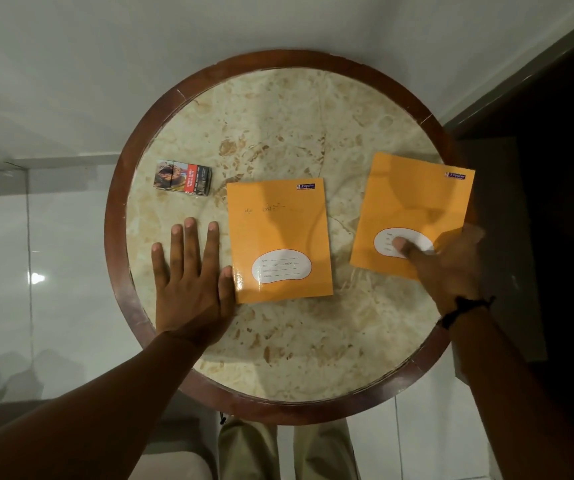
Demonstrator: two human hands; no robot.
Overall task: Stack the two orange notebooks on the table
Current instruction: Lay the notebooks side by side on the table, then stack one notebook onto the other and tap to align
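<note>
Two orange notebooks lie on a round marble-topped table. One notebook rests flat near the table's middle. The other notebook sits at the right, tilted, its far corner over the table's rim. My left hand lies flat on the tabletop, fingers spread, its thumb touching the middle notebook's left edge. My right hand grips the right notebook's near right corner, thumb pressed on its white label. Whether that notebook is lifted off the table cannot be told.
A cigarette pack lies on the table's left side, beyond my left hand. The table has a dark wooden rim. White tiled floor surrounds it; dark furniture stands at the right. My legs show below the near edge.
</note>
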